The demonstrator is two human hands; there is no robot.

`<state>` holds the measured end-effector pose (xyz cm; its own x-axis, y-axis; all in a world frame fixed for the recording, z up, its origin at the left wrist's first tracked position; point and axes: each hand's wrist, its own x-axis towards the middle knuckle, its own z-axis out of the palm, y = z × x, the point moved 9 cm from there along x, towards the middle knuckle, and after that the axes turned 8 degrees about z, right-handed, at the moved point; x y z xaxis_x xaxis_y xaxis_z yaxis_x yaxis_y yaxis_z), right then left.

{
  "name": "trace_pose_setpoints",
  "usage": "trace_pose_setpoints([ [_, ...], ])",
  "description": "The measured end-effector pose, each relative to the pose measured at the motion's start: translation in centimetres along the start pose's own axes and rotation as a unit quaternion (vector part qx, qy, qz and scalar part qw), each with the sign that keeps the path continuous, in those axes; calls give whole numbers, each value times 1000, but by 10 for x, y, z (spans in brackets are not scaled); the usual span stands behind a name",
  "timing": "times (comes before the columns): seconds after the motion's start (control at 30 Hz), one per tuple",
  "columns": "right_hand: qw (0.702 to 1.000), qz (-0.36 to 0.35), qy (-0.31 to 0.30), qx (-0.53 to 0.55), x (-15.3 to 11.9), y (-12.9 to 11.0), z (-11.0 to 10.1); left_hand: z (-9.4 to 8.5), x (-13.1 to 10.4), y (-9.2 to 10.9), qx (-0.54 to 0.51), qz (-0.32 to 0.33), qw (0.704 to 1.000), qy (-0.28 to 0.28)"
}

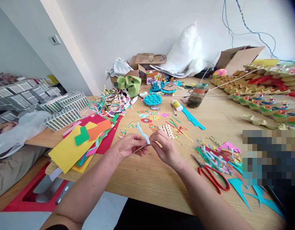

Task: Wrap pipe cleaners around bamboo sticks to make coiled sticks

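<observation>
Above the table's front middle, my left hand (134, 145) pinches a light blue soft-looking strip (143, 134), whose free end points up and away. A thin brown edge, perhaps a stick or card, shows under the left fingers. My right hand (163, 145) has its fingertips closed at the strip's lower end, touching it close to the left fingertips. Just beyond the hands lie several paper fish (146, 120), rows of small cream pieces (166, 130), tiny coloured paper dots (123, 131) and thin coloured paper strips (178, 127).
Coloured paper sheets (68, 145) are piled at left. Red-handled scissors (211, 175) and paper scraps (216, 159) lie at right. Farther back are a glue bottle (177, 105), a lidded jar (197, 96), blue round pieces (152, 99) and egg trays (243, 84).
</observation>
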<state>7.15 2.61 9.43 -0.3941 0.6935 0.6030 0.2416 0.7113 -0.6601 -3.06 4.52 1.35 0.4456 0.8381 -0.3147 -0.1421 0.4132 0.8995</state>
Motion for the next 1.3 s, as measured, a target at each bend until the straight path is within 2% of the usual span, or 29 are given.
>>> trace_pose_setpoints([
  [0.13, 1000, -26, 3, -17, -1, -7, 1, -5, -2, 1, 22, -4, 1000, 8],
  [0.23, 1000, -21, 13, -17, 0, -5, 1, -8, -3, 13, 50, 48, 997, 45],
  [0.3, 999, 19, 31, 16, 1, 4, -2, -11, -5, 23, 67, 94, 990, 85],
  [0.37, 990, 94, 56, 92, 2, 22, -6, -13, -7, 31, 75, 134, 980, 127],
  [0.47, 939, 227, 65, 249, -1, 54, -4, -12, -10, 36, 81, 173, 967, 170],
  [0.57, 874, 329, -9, 357, -6, 69, 16, -7, -10, 35, 84, 191, 960, 188],
  [0.63, 841, 367, -56, 393, -10, 71, 26, -5, -9, 32, 89, 196, 957, 194],
  [0.73, 820, 388, -67, 416, -12, 73, 31, -5, -9, 27, 90, 201, 952, 211],
  [0.87, 837, 377, -63, 392, -11, 77, 29, -5, -8, 22, 94, 202, 948, 226],
  [0.97, 855, 369, -47, 361, -9, 79, 26, -7, -7, 22, 138, 209, 938, 238],
  [1.03, 862, 366, -35, 348, -9, 80, 26, -9, -9, 25, 186, 238, 918, 257],
  [1.2, 881, 355, 6, 312, -10, 80, 24, -7, -14, 34, 279, 342, 841, 312],
  [1.23, 883, 353, 14, 308, -10, 80, 22, -9, -13, 33, 264, 343, 841, 323],
  [1.3, 878, 352, 21, 323, -10, 80, 21, -14, -6, 25, 177, 314, 876, 322],
])
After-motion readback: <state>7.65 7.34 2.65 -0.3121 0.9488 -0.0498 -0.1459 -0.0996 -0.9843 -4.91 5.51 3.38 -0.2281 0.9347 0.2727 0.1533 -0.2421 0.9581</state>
